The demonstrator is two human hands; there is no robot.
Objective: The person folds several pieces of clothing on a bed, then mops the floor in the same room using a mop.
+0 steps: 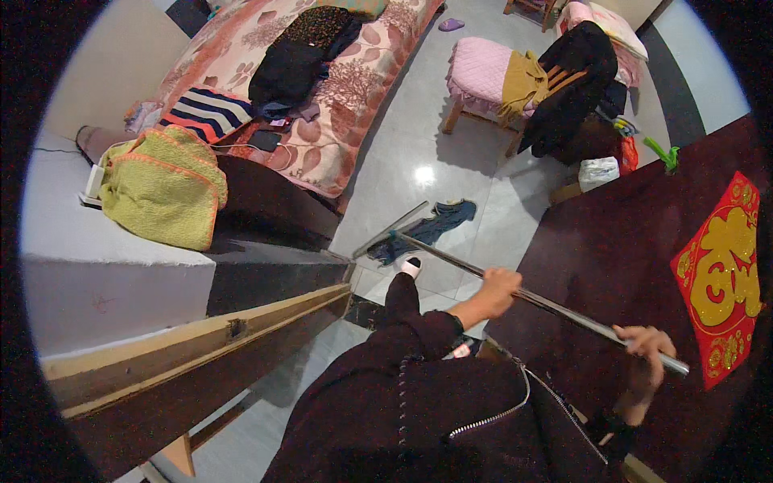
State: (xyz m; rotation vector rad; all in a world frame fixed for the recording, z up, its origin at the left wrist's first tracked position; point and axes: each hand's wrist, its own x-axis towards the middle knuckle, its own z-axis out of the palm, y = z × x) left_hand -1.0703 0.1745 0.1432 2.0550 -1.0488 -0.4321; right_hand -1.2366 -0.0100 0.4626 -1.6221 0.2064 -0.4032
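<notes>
Both hands are wrapped round the metal pole (568, 310) of a long-handled, T-shaped mop. My left hand (499, 295) grips it about midway, and my right hand (646, 348) holds it close to its upper end. The pole slants down and leftward to a narrow crossbar (390, 230) on the tiled floor. Against that bar lies a crumpled dark blue cloth (439, 224), spread flat and trailing to the right. Whether the cloth is fixed to the bar I cannot tell. My foot in a light slipper (411, 267) stands just nearer than the cloth.
A dark red door (596, 241) with a red-and-gold decoration (721, 282) rises at right. The door frame (201, 346) is at left. Beyond stand a bed (354, 105), a pink-covered stool (479, 68) and a chair piled with clothes (576, 76). A green towel (165, 189) drapes a ledge.
</notes>
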